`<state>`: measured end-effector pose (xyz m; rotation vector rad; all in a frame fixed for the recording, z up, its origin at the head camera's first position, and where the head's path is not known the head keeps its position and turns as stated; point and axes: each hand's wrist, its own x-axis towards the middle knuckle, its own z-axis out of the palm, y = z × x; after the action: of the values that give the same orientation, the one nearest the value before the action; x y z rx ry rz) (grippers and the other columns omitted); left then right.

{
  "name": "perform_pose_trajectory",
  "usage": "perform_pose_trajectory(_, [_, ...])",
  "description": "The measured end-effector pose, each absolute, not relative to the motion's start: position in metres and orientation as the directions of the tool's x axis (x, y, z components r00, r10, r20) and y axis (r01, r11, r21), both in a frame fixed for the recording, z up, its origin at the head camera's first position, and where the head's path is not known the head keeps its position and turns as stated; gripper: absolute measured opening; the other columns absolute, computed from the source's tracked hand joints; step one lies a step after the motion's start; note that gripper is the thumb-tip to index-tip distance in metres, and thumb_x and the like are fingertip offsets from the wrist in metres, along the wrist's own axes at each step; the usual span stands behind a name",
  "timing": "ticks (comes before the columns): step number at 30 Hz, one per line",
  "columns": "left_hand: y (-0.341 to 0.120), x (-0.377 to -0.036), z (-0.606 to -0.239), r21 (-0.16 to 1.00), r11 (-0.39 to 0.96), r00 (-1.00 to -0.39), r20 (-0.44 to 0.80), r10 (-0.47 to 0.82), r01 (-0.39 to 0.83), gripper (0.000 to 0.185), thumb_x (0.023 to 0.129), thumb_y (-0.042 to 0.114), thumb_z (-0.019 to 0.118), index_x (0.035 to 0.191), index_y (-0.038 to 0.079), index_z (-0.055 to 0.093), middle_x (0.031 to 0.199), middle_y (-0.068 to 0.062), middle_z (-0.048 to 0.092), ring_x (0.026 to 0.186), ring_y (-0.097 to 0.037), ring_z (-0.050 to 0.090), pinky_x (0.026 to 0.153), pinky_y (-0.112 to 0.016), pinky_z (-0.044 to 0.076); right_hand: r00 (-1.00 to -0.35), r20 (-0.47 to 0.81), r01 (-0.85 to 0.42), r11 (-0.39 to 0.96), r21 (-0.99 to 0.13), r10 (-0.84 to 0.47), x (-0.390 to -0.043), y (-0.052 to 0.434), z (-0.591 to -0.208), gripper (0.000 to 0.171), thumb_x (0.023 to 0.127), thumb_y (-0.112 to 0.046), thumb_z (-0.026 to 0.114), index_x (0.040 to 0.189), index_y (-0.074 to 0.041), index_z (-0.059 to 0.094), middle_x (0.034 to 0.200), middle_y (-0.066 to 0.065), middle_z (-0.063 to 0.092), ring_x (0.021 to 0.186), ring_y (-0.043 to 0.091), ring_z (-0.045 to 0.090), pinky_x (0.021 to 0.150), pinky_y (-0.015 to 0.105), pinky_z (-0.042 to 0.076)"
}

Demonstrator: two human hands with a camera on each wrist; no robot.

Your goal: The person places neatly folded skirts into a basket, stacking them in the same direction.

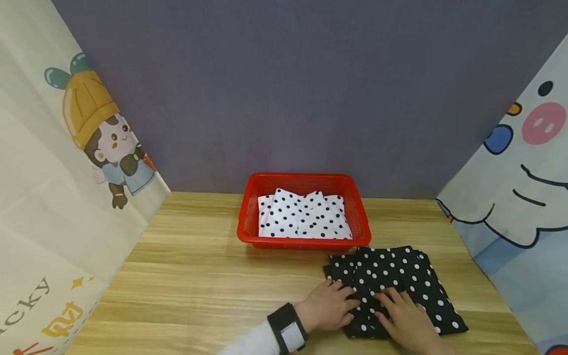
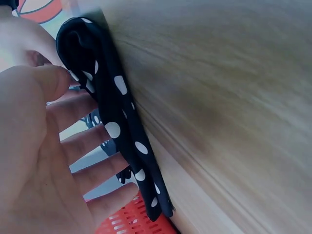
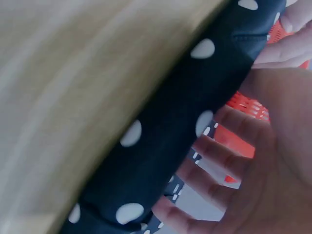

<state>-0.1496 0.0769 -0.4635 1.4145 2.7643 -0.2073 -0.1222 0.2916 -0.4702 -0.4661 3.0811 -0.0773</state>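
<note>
A black garment with white polka dots (image 1: 421, 281), folded into a loose bundle, lies on the wooden table at the right front. My left hand (image 1: 327, 304) rests on its left side, fingers spread over the fabric. On the near right part lies my right hand (image 1: 406, 318), its fingers slightly bent and touching the top. The left wrist view shows the folded layers of the garment (image 2: 114, 129) under the fingertips. In the right wrist view, the garment's near edge (image 3: 161, 131) runs beneath my fingers, with a short stitched slit near one end.
Behind the garment stands a red plastic basket (image 1: 303, 243) holding folded white cloth with black dots (image 1: 306, 217). A grey panel (image 1: 284, 98) rises at the table's back edge. Printed curtains (image 1: 40, 197) hang on both sides. Bare wooden tabletop (image 1: 191, 276) extends to the left.
</note>
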Motion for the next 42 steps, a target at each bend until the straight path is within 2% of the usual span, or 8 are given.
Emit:
perform_pose_trajectory(6, [0.068, -0.146, -0.464, -0.088, 0.597, -0.602, -0.063, 0.796, 0.798, 0.035, 0.094, 0.046, 0.042, 0.125, 0.036, 0.054, 0.128, 0.012, 0.050, 0.114, -0.012, 0.048, 0.096, -0.031, 0.040, -0.945, -0.001, -0.327, 0.943, -0.060, -0.328, -0.120, 0.285, -0.465, 0.030, 0.078, -0.036, 0.069, 0.102, -0.019, 0.064, 0.102, -0.001, 0.058, 0.087, 0.021, 0.056, 0.070, 0.046, 0.050])
perform_pose_trajectory(12, [0.056, -0.142, -0.463, -0.075, 0.606, -0.610, -0.057, 0.790, 0.792, 0.033, 0.092, 0.044, 0.047, 0.123, 0.035, 0.055, 0.128, 0.011, 0.051, 0.113, -0.013, 0.048, 0.094, -0.032, 0.041, -0.920, 0.198, -0.356, 0.933, -0.060, -0.338, -0.123, 0.294, -0.462, 0.029, 0.076, -0.030, 0.072, 0.100, -0.016, 0.065, 0.099, 0.003, 0.059, 0.088, 0.024, 0.057, 0.070, 0.046, 0.049])
perform_pose_trajectory(15, [0.050, -0.140, -0.461, -0.073, 0.606, -0.610, -0.063, 0.790, 0.792, 0.033, 0.092, 0.044, 0.048, 0.122, 0.034, 0.056, 0.127, 0.011, 0.051, 0.112, -0.013, 0.048, 0.094, -0.032, 0.042, -0.922, 0.238, -0.329, 0.942, -0.065, -0.305, -0.125, 0.304, -0.460, 0.031, 0.075, -0.028, 0.073, 0.101, -0.013, 0.065, 0.104, 0.008, 0.058, 0.091, 0.030, 0.056, 0.068, 0.050, 0.047])
perform_pose_trajectory(19, [0.043, -0.138, -0.462, -0.065, 0.601, -0.605, -0.057, 0.794, 0.796, 0.032, 0.092, 0.044, 0.048, 0.121, 0.033, 0.057, 0.127, 0.010, 0.052, 0.112, -0.014, 0.049, 0.093, -0.031, 0.042, -0.958, 0.180, -0.239, 0.968, -0.080, -0.222, -0.124, 0.316, -0.460, 0.033, 0.077, -0.027, 0.070, 0.104, -0.010, 0.064, 0.109, 0.014, 0.055, 0.096, 0.037, 0.053, 0.068, 0.058, 0.045])
perform_pose_trajectory(23, [0.035, -0.134, -0.463, -0.042, 0.603, -0.604, -0.051, 0.795, 0.797, 0.032, 0.092, 0.042, 0.049, 0.121, 0.031, 0.058, 0.127, 0.008, 0.052, 0.112, -0.015, 0.050, 0.092, -0.031, 0.042, -0.974, 0.113, -0.204, 0.976, -0.072, -0.196, -0.124, 0.321, -0.464, 0.032, 0.078, -0.026, 0.069, 0.105, -0.008, 0.064, 0.110, 0.017, 0.055, 0.098, 0.040, 0.052, 0.066, 0.060, 0.045])
perform_pose_trajectory(31, [0.016, -0.128, -0.462, -0.029, 0.641, -0.641, -0.025, 0.767, 0.767, 0.032, 0.090, 0.041, 0.052, 0.119, 0.029, 0.059, 0.126, 0.007, 0.053, 0.110, -0.015, 0.050, 0.091, -0.032, 0.043, -0.958, 0.103, -0.276, 0.959, -0.058, -0.269, -0.126, 0.308, -0.468, 0.036, 0.077, -0.029, 0.069, 0.107, -0.010, 0.063, 0.110, 0.013, 0.057, 0.099, 0.034, 0.054, 0.079, 0.055, 0.046])
perform_pose_trajectory(42, [-0.012, -0.121, -0.462, -0.013, 0.692, -0.692, -0.008, 0.722, 0.722, 0.032, 0.087, 0.044, 0.056, 0.112, 0.026, 0.063, 0.122, 0.006, 0.054, 0.105, -0.015, 0.051, 0.088, -0.031, 0.044, -0.946, 0.018, -0.324, 0.942, -0.084, -0.324, -0.129, 0.284, -0.468, 0.041, 0.080, -0.031, 0.067, 0.116, -0.012, 0.061, 0.115, 0.011, 0.058, 0.105, 0.030, 0.055, 0.086, 0.052, 0.045])
